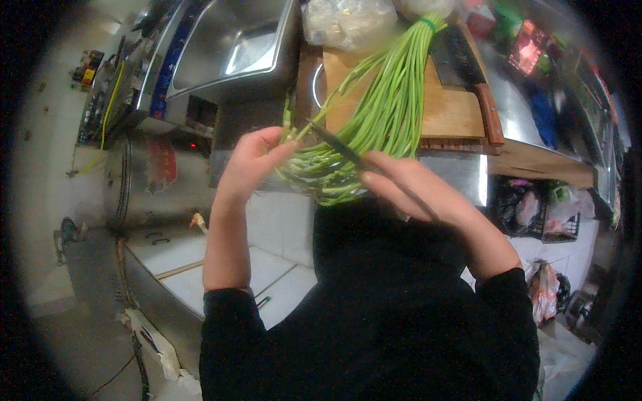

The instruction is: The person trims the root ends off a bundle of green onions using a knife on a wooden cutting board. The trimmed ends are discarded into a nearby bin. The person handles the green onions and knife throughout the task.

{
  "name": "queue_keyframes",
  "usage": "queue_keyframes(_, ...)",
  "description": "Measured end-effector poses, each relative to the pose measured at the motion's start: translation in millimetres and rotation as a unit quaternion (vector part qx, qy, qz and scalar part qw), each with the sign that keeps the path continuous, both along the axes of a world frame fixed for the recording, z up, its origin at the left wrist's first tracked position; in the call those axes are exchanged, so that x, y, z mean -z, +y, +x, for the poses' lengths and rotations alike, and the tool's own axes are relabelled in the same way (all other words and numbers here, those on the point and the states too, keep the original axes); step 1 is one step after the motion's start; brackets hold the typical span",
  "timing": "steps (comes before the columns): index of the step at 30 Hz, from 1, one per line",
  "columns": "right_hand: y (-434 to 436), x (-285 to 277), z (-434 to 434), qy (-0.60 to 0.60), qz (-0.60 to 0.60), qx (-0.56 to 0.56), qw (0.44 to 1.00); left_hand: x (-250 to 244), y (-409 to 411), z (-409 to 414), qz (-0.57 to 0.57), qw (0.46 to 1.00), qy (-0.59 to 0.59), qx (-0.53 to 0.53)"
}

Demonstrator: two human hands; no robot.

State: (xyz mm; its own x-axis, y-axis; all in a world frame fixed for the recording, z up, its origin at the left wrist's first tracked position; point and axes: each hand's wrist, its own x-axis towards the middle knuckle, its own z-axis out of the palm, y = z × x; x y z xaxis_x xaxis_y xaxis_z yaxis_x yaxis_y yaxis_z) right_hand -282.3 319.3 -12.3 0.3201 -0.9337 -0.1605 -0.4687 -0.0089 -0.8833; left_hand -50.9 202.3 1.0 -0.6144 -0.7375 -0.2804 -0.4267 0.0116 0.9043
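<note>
A long bunch of garlic scapes [393,95], bound near its far end by a green band [428,23], lies over a wooden cutting board [451,115]. Its loose ends hang past the near edge of the board and curve leftward in front of my body. Between the thumb and fingers of my left hand [256,160] are the ends of some scapes. My right hand [401,188] grips a narrow knife [333,143] whose dark blade points up and left, its tip close to the held stems. Whether the blade touches them I cannot tell.
A cleaver [454,60] with a wooden handle lies on the board's right side. Beyond the board sits a clear plastic bag [348,22]. A stainless steel sink [185,75] stands at the upper left. Bagged goods [562,210] are at the right, below the counter.
</note>
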Motion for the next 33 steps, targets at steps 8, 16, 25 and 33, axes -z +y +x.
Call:
queue_keyframes(8, -14.1, 2.1, 11.0, 0.039, 0.057, 0.061, 0.996, 18.2, -5.7, -6.5, -0.085, 0.996, 0.023, 0.006)
queue_keyframes(16, 0.9, 12.9, -8.4, -0.075, 0.006, 0.152, 0.986, 57.7, -70.4, -46.3, -0.232, 0.960, -0.156, 0.013)
queue_keyframes(25, 6.2, 2.7, -21.8, -0.090, -0.001, 0.129, 0.987, 35.5, -59.5, -41.4, -0.187, 0.980, -0.060, -0.034)
queue_keyframes(33, -31.9, 10.4, -11.7, -0.050, 0.020, 0.089, 0.995, 27.5, -42.6, -42.2, -0.156, 0.988, -0.011, 0.010)
